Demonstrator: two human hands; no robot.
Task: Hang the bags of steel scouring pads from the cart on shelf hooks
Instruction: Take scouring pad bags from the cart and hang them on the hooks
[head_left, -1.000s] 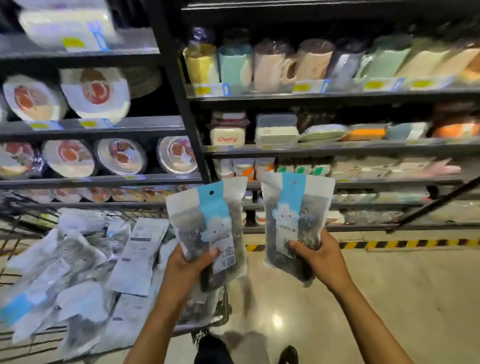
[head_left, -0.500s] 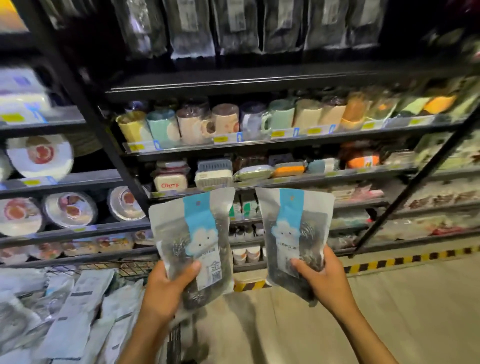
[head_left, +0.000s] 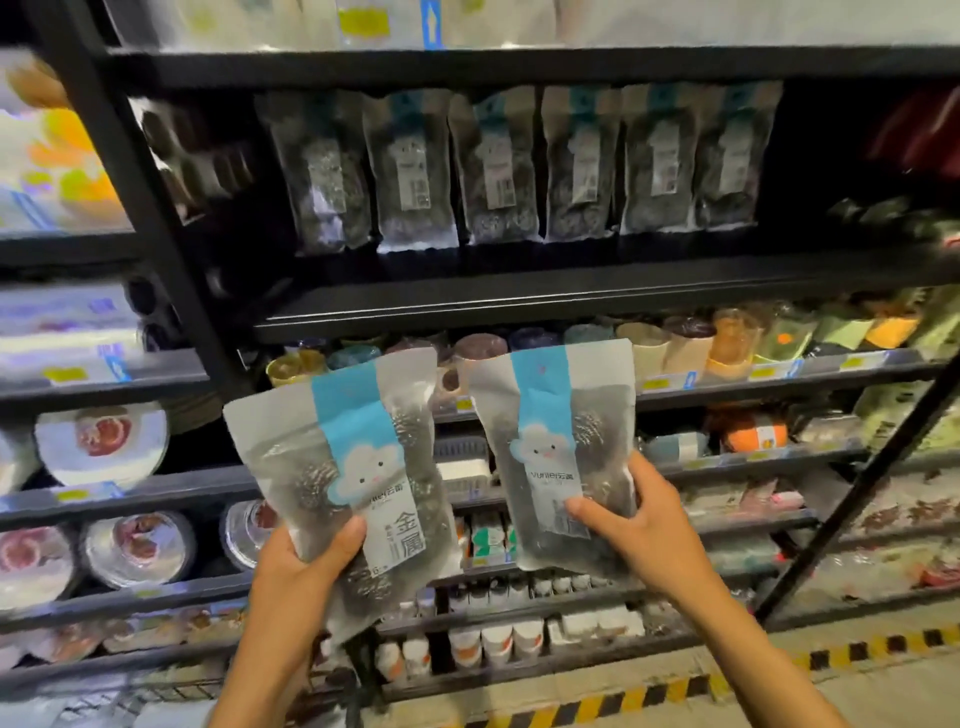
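Note:
My left hand (head_left: 296, 571) grips one bag of steel scouring pads (head_left: 332, 467), clear plastic with a blue stripe and a white cloud face, tilted a little to the left. In my right hand (head_left: 639, 530) is a second bag of pads (head_left: 566, 447), held upright by its lower part. Both bags are raised in front of the mug shelf. Above them, several hanging bags of the same pads (head_left: 498, 166) fill a dark shelf bay in a row; the hooks themselves are hidden behind the bags.
Black shelving posts (head_left: 140, 197) frame the bay. Mugs (head_left: 691, 343) line the shelf under the hanging bags, plates (head_left: 104, 441) fill the shelves on the left. A sliver of the wire cart (head_left: 171, 693) shows at the bottom left. Yellow-black floor tape (head_left: 649, 696) runs along the shelf base.
My view has tilted up: the cart has dropped almost out of sight and the row of hanging pad bags has come into view. Both hands have risen with their bags.

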